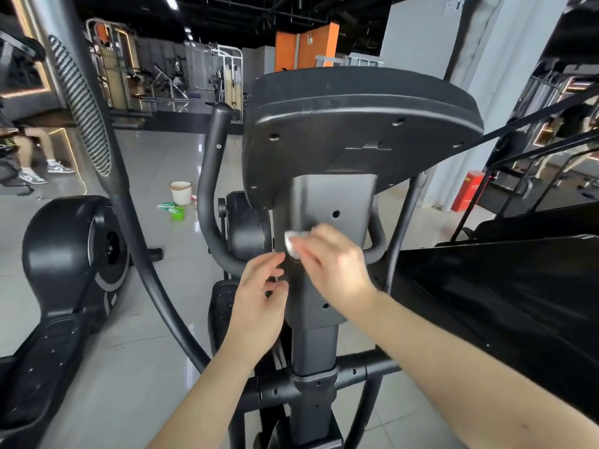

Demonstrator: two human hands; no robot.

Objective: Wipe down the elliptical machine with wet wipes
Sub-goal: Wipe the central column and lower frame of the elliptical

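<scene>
Head view: my right hand (337,270) pinches the wipe (293,243) against the elliptical's column (324,202), upper face. My left hand (259,299), fingers loosely curled and empty, hovers at the column's left edge. Step: wiping the column. Next, I judge: downward strokes with steady pressure.

the gym was dim overhead, lit by small ceiling lights (171,1) and warm strip lights (26,91) on the left, while the glossy floor tiles (155,157) threw back pale glare. the right hand (334,264) and its wipe (293,243) were smeared by motion blur. the wide lens bowed the handlebar (129,222) and the frame edges, and the far room looked soft.
</scene>
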